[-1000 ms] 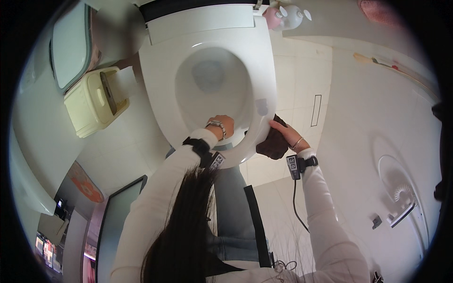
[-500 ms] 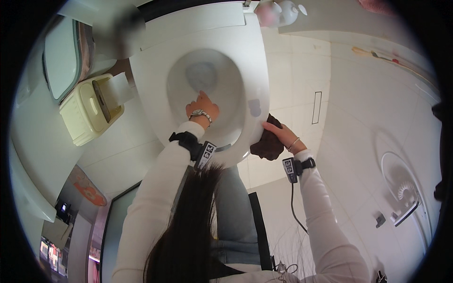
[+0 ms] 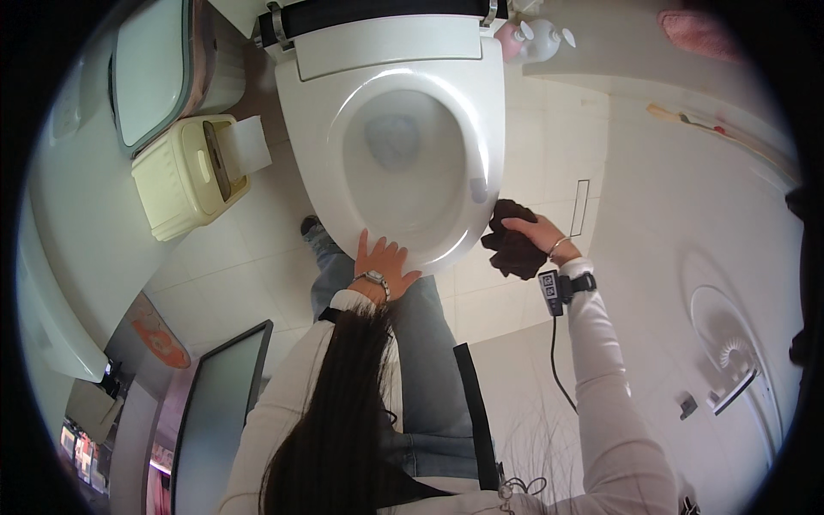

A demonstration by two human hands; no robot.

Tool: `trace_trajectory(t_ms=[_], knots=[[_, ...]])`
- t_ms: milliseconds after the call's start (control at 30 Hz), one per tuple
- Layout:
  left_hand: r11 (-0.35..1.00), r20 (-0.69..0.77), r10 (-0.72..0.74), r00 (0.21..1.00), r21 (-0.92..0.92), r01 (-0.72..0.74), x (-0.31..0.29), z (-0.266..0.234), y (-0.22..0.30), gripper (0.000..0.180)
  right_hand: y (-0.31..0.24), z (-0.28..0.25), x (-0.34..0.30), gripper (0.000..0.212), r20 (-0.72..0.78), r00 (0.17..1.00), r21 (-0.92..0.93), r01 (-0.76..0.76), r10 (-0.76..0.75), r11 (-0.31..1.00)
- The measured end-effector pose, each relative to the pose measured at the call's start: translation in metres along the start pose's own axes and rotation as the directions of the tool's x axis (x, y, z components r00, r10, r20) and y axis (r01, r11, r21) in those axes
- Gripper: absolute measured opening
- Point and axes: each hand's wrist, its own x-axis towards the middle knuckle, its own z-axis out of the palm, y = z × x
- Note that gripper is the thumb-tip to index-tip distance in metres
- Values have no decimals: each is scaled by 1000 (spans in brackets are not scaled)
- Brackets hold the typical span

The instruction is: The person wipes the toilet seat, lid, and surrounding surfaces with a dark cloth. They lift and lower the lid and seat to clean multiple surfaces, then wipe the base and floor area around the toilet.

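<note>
A white toilet (image 3: pixel 305 137) stands in front of me, its bowl uncovered and its pale seat ring (image 3: pixel 482 159) down. On the seat's front edge, left of the middle, my left hand (image 3: pixel 384 268) rests with its fingers spread and nothing in it. My right hand (image 3: pixel 542 236) grips a crumpled dark brown cloth (image 3: pixel 518 245) just off the toilet's right side, above the floor. A small grey patch (image 3: pixel 478 190) shows on the right part of the seat.
A cream tissue box (image 3: pixel 176 184) with a sheet sticking out and a lidded bin (image 3: pixel 154 77) stand at left. Pump bottles (image 3: pixel 542 41) sit behind the toilet at right. A shower hose (image 3: pixel 704 309) hangs on the right wall. Long dark hair (image 3: pixel 343 403) hangs before me.
My left hand has left the inside of the bowl, where a finger pointed down, and come back to the front edge with fingers spread. My right hand and cloth shifted slightly right.
</note>
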Motion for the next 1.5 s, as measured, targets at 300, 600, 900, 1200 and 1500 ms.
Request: trace_trajectory(t_ms=[300,600,900,1200,1500], knots=[[998,-91,21,996,53,-17,5,26,-10,63,-125,-1,35,60,-163,615,-874,272,-771,402],[996,-78,56,995,73,-50,16,32,-20,64,-91,33,74,66,-172,677,-970,9,-716,243],[985,-503,-49,863,-167,-41,-29,40,-55,67,86,173,35,71,-280,770,-874,42,-573,484],[896,-640,-362,677,-439,65,-49,52,-114,66,18,281,41,78,255,734,-933,357,-629,39],[860,-731,-427,533,-510,-10,-30,18,-109,64,-143,280,88,62,303,535,-923,370,-789,-103]])
